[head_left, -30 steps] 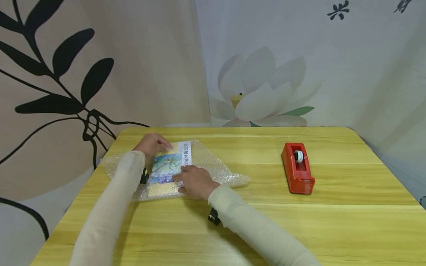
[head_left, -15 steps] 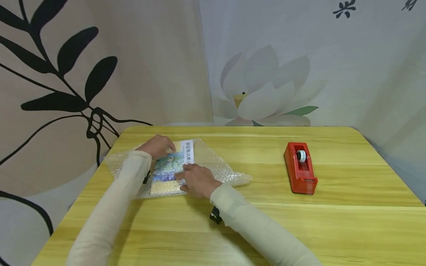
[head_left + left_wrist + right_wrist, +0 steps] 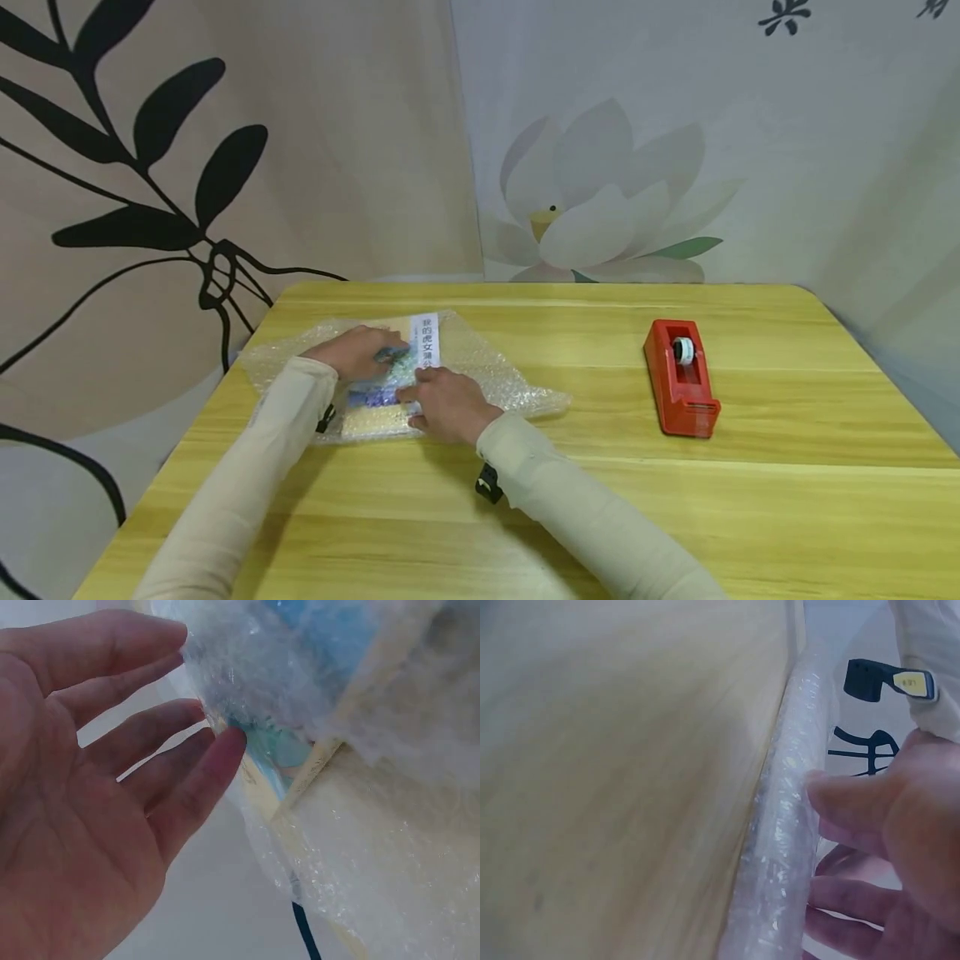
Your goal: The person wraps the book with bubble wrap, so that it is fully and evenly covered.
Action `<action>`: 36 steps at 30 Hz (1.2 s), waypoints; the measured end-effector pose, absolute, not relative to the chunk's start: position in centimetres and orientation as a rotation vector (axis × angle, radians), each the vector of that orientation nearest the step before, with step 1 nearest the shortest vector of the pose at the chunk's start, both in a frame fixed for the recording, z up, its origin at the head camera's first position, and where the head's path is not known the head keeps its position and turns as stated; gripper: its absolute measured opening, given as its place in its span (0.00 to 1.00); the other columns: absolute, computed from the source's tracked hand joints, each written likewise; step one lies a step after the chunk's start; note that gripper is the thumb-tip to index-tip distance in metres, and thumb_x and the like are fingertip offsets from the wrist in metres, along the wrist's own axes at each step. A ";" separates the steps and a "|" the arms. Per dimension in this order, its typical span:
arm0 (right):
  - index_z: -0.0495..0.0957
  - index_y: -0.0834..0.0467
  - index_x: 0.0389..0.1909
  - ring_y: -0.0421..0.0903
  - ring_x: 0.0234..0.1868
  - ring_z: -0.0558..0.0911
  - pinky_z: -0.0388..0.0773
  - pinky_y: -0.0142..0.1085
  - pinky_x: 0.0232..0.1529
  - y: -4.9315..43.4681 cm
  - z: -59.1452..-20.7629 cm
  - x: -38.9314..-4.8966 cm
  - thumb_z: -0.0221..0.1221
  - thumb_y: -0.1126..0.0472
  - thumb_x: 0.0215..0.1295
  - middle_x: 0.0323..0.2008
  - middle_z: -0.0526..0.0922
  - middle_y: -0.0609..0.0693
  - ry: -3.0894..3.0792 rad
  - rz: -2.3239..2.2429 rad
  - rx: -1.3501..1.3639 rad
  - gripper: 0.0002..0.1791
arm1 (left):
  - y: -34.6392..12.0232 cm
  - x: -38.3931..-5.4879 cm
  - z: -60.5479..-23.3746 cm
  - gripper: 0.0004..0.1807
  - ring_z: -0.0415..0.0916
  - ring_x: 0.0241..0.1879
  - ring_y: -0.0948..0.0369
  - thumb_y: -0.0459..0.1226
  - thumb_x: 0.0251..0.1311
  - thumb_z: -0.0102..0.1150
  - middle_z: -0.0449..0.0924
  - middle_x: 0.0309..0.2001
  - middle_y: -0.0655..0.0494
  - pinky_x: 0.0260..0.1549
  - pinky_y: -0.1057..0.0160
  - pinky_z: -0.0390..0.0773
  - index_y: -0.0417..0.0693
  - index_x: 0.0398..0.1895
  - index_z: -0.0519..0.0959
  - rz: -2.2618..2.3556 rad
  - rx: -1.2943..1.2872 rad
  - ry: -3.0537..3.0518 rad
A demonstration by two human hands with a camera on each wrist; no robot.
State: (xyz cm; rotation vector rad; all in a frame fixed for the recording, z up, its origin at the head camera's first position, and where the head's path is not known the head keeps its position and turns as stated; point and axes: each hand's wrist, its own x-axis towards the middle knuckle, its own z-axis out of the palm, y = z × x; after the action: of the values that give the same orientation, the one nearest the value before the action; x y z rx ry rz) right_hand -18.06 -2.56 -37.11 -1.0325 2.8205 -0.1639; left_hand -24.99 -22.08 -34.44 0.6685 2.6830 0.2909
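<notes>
A book (image 3: 378,422) with a colourful cover and a white strip of printed characters lies under clear bubble wrap (image 3: 517,392). My left hand (image 3: 358,352) rests on the wrapped cover from the left. In the left wrist view, the fingers of this hand (image 3: 97,787) are extended, their tips at the edge of the wrap (image 3: 352,847). On the book's right edge, my right hand (image 3: 452,406) presses the wrap with loosely extended fingers. The right wrist view shows its thumb and fingertips against the side of the wrap (image 3: 780,825).
A red tape dispenser (image 3: 681,379) with a white-cored roll stands on the wooden table (image 3: 600,517), right of the book. Loose bubble wrap spreads to both sides of the book. Behind the table hangs a printed backdrop (image 3: 600,192) with leaves and a lotus.
My left hand has moved from the book's upper left corner nearer to me and onto the cover. The right hand keeps its place on the wrap. The head view has shifted slightly.
</notes>
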 end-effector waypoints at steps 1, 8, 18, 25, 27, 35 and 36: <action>0.74 0.37 0.67 0.51 0.75 0.69 0.81 0.46 0.60 -2.5 -37.1 -18.1 0.61 0.46 0.69 0.74 0.68 0.53 2.821 -0.171 -1.031 0.25 | -22.1 -24.8 -34.4 0.27 0.57 0.75 0.37 0.32 0.68 0.58 0.61 0.75 0.36 0.73 0.36 0.58 0.45 0.71 0.71 0.284 0.670 2.686; 0.71 0.38 0.69 0.51 0.75 0.68 0.80 0.47 0.61 -2.4 -37.0 -18.1 0.59 0.45 0.71 0.75 0.67 0.53 2.797 -0.145 -1.063 0.26 | -21.8 -23.9 -34.7 0.30 0.53 0.76 0.35 0.33 0.67 0.59 0.58 0.76 0.35 0.74 0.36 0.55 0.42 0.73 0.67 0.186 0.710 2.701; 0.60 0.45 0.77 0.49 0.81 0.54 0.65 0.44 0.76 0.5 -37.1 -18.4 0.57 0.49 0.74 0.75 0.66 0.55 2.615 -0.435 -1.065 0.34 | -21.6 -23.5 -35.0 0.29 0.60 0.73 0.36 0.34 0.66 0.60 0.63 0.73 0.33 0.72 0.37 0.61 0.38 0.70 0.69 0.121 0.769 2.747; 0.60 0.50 0.77 0.53 0.80 0.56 0.64 0.49 0.75 5.0 -36.4 -17.7 0.60 0.52 0.71 0.78 0.58 0.58 2.689 -0.533 -1.027 0.36 | -21.3 -23.8 -34.8 0.28 0.62 0.72 0.36 0.32 0.66 0.59 0.65 0.72 0.33 0.70 0.39 0.65 0.38 0.70 0.70 0.090 0.807 2.764; 0.61 0.51 0.77 0.55 0.80 0.58 0.67 0.50 0.74 6.3 -36.2 -17.4 0.61 0.54 0.70 0.78 0.58 0.59 2.713 -0.558 -1.018 0.37 | -21.3 -23.8 -34.7 0.28 0.63 0.72 0.36 0.31 0.65 0.59 0.65 0.72 0.33 0.70 0.40 0.66 0.38 0.69 0.70 0.097 0.807 2.763; 0.62 0.56 0.75 0.60 0.76 0.65 0.74 0.52 0.67 10.6 -36.1 -16.5 0.63 0.55 0.67 0.76 0.60 0.64 2.807 -0.725 -0.856 0.37 | -21.3 -23.6 -34.7 0.28 0.61 0.73 0.36 0.31 0.65 0.59 0.66 0.72 0.34 0.71 0.39 0.64 0.38 0.69 0.71 0.123 0.786 2.764; 0.63 0.57 0.75 0.61 0.75 0.66 0.72 0.54 0.68 11.0 -36.2 -16.5 0.63 0.55 0.67 0.75 0.62 0.65 2.820 -0.740 -0.825 0.37 | -21.3 -23.6 -34.7 0.28 0.61 0.73 0.36 0.31 0.65 0.59 0.66 0.72 0.34 0.71 0.39 0.63 0.39 0.69 0.71 0.131 0.779 2.765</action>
State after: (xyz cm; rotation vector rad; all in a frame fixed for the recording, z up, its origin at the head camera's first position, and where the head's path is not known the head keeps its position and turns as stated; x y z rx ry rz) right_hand -16.48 11.03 -36.18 -0.8250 2.8203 -0.7397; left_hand -23.63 -21.30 -34.70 0.7786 2.7649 0.1308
